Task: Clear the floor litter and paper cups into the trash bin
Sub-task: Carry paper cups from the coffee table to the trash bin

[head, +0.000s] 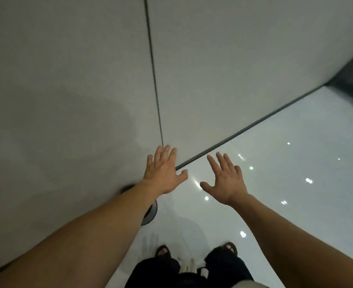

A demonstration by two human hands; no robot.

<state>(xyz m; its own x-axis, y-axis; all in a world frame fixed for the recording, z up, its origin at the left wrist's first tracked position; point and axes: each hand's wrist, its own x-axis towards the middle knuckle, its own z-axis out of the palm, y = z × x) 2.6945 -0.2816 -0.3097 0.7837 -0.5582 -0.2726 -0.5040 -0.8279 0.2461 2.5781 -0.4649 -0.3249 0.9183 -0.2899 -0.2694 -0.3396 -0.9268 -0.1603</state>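
Ahead, grey wall [67, 80], left hand [163, 173], right hand [226, 181], fingers [165, 152] spread, dark base edge [254, 125], floor [285, 173] open rightward.

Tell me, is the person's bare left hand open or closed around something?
Open: the bare left hand has straight, spread fingers and holds nothing, raised in front of the pale grey wall.
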